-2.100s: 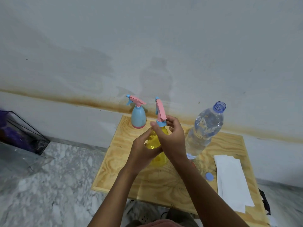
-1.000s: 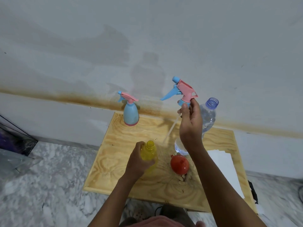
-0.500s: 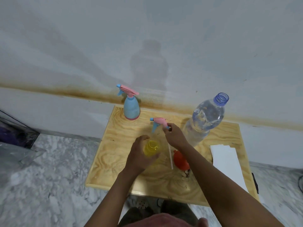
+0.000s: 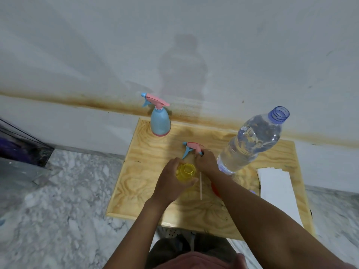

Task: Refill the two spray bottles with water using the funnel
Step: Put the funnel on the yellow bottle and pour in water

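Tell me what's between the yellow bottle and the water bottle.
In the head view, the right hand, gripping the removed spray head.

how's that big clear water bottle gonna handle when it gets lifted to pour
The water bottle looks mostly full, so probably heavy. Its clear plastic wall may flex under a squeeze, and with the neck uncapped water could slop out. Tall and narrow, it may tip if pushed near the top.
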The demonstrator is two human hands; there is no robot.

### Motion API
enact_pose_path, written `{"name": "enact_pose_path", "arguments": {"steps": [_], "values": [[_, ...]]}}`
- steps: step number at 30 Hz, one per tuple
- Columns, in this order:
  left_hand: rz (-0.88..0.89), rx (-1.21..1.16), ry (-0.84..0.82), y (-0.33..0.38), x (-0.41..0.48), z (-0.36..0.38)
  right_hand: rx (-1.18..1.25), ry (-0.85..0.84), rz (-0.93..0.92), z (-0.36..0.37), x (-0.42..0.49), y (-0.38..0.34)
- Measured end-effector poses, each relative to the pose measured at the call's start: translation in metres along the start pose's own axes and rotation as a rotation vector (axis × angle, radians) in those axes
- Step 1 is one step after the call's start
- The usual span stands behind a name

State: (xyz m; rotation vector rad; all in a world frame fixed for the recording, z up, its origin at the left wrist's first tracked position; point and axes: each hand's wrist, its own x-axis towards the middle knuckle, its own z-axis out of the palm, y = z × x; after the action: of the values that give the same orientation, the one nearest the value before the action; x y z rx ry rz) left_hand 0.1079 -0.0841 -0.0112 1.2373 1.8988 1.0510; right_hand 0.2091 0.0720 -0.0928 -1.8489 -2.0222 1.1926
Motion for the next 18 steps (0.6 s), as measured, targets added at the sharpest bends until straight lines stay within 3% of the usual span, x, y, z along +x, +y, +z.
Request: {"name": "enact_pose_path", "arguments": {"steps": [10, 18], "values": [[-0.021, 0.02, 0.0, 0.0, -0.002, 0.0, 0.032, 0.081, -0.083, -0.022, -0.044, -0.006], [0.032, 0.056, 0.029, -0.001, -0.002, 0.001, 0.047, 0.516, -0.204, -0.052, -0.128, 0.033]]}}
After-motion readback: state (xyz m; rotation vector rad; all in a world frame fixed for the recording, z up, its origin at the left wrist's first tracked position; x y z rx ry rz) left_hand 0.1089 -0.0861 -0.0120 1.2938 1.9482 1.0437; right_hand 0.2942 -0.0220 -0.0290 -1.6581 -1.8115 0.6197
